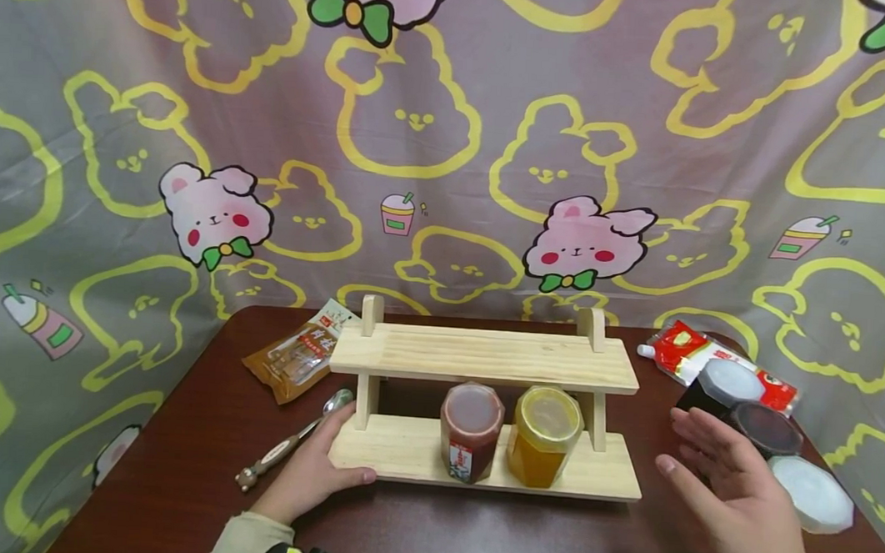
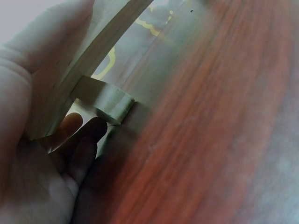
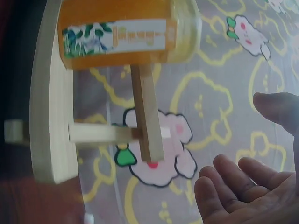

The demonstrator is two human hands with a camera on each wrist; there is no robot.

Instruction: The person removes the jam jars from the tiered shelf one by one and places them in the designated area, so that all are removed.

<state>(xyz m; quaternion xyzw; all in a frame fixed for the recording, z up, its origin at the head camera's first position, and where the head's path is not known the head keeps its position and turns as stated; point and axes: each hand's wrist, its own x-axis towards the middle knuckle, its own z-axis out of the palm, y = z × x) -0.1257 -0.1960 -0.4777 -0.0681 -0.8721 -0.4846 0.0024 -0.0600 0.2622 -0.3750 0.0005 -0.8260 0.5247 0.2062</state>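
A two-tier wooden shelf (image 1: 483,355) stands on the table. My left hand (image 1: 310,477) grips the left end of its lower board, thumb on one face and fingers curled round the other side in the left wrist view. On that lower board are a jar with dark red contents (image 1: 472,432) and, to its right, a jar of orange-yellow contents (image 1: 545,439); the latter shows a leafy label in the right wrist view. Off the shelf's right end, my right hand (image 1: 739,497) is held with fingers spread and nothing in it, close to the jars at the right.
Three more jars stand at the right: a white-topped dark jar (image 1: 730,382), a dark jar (image 1: 767,429) and a pale-topped jar (image 1: 811,495). Behind them lies a red-and-white pouch (image 1: 697,350). A brown snack packet (image 1: 296,356) and a spoon (image 1: 279,450) lie left of the shelf.
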